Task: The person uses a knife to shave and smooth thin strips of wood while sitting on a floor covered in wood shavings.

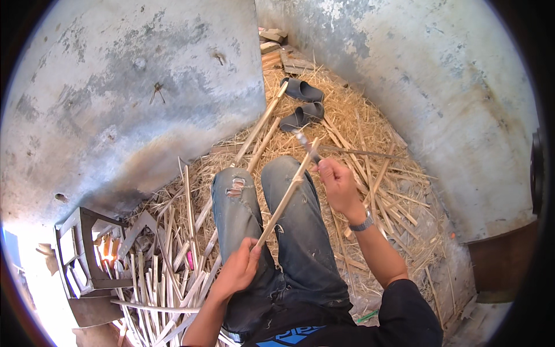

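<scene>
My left hand [238, 268] is closed around the lower end of a thin pale wooden stick [281, 205]. The stick slants up and to the right over my jeans, with a small curl of shaved wood near its middle. My right hand [340, 184], with a watch on the wrist, is closed on a knife [306, 146]. Motion blurs the knife's shiny tip, and my fingers hide most of its handle. Its blade crosses the stick near the upper end; whether it touches there, I cannot tell.
Shavings and straw [341, 104] cover the floor between two grey walls. Dark sandals [303, 89] lie beyond my knees. Split sticks [156, 289] are heaped at left beside a dark frame [87, 254]. More strips [393, 202] lie at right. Wood blocks [272, 43] sit in the far corner.
</scene>
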`<action>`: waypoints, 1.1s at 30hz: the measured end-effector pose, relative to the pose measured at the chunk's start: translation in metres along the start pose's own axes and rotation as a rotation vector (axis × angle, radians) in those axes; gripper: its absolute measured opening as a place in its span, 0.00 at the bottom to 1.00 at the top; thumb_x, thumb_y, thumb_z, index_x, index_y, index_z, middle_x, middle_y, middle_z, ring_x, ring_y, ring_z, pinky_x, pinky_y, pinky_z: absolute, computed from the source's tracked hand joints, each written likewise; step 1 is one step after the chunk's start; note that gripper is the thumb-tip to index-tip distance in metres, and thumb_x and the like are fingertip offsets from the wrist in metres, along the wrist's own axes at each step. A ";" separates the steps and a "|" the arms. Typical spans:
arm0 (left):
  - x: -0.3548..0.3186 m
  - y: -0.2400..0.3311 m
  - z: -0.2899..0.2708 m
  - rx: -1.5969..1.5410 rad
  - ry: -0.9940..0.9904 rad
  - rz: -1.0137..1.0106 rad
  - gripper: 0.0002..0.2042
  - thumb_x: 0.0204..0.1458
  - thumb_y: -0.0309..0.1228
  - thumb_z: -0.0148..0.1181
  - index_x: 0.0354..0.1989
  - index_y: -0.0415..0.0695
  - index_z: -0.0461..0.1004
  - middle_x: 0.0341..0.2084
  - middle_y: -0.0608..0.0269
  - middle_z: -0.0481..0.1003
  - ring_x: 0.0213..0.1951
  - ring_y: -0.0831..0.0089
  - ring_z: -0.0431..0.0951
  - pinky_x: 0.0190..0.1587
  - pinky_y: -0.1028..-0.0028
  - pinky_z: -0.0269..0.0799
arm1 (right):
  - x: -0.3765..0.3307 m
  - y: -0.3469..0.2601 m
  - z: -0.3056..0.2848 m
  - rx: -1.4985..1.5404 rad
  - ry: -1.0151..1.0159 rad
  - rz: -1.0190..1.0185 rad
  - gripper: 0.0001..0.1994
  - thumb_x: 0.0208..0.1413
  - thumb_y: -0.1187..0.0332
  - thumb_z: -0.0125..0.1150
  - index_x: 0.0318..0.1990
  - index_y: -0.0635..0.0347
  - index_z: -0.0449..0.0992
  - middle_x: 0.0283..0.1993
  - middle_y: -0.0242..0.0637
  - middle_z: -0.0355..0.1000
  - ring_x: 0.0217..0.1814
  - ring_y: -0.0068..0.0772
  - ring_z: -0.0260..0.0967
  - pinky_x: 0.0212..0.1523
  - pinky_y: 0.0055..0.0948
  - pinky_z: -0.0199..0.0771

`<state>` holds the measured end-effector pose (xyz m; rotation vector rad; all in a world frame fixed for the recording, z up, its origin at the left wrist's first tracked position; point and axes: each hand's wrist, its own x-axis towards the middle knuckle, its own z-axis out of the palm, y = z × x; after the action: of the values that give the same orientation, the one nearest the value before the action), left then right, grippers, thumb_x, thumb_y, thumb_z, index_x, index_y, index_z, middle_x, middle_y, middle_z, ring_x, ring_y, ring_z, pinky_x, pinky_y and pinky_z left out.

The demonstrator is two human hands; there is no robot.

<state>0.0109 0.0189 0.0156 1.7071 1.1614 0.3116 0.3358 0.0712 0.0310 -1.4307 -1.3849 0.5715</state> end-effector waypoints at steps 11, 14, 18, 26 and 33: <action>0.003 0.005 -0.009 0.099 -0.100 0.037 0.18 0.69 0.41 0.55 0.57 0.39 0.72 0.25 0.53 0.80 0.28 0.65 0.82 0.34 0.67 0.74 | -0.036 0.010 0.025 -0.379 0.029 -0.221 0.18 0.63 0.71 0.64 0.60 0.46 0.82 0.24 0.40 0.69 0.22 0.40 0.70 0.26 0.38 0.70; -0.030 -0.001 -0.040 -0.006 -0.345 -0.132 0.17 0.68 0.37 0.58 0.57 0.38 0.72 0.30 0.57 0.82 0.29 0.74 0.80 0.34 0.73 0.74 | -0.038 0.014 0.024 -0.395 0.054 -0.234 0.20 0.61 0.72 0.66 0.60 0.46 0.82 0.23 0.39 0.68 0.21 0.39 0.69 0.24 0.38 0.69; -0.074 -0.051 -0.059 -0.169 -0.474 -0.169 0.14 0.68 0.34 0.58 0.56 0.38 0.72 0.31 0.59 0.82 0.29 0.79 0.80 0.33 0.78 0.75 | -0.037 0.017 0.029 -0.390 0.079 -0.244 0.21 0.60 0.72 0.68 0.60 0.46 0.82 0.22 0.39 0.69 0.20 0.38 0.69 0.24 0.38 0.69; -0.078 -0.049 -0.022 0.227 0.150 -0.003 0.11 0.63 0.27 0.59 0.52 0.38 0.75 0.27 0.46 0.80 0.28 0.51 0.82 0.32 0.59 0.77 | -0.030 0.014 0.029 -0.255 0.223 -0.157 0.16 0.61 0.76 0.65 0.56 0.57 0.83 0.26 0.46 0.76 0.21 0.36 0.70 0.25 0.33 0.70; -0.056 -0.050 0.006 0.313 0.296 0.130 0.14 0.62 0.23 0.57 0.56 0.39 0.75 0.26 0.49 0.80 0.29 0.56 0.84 0.33 0.62 0.77 | -0.035 0.008 0.022 -0.187 0.273 -0.105 0.14 0.61 0.76 0.64 0.54 0.59 0.83 0.29 0.47 0.78 0.22 0.28 0.72 0.25 0.30 0.70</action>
<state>-0.0413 -0.0284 -0.0116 2.0657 1.3712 0.4969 0.3125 0.0471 0.0056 -1.5107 -1.3093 0.1739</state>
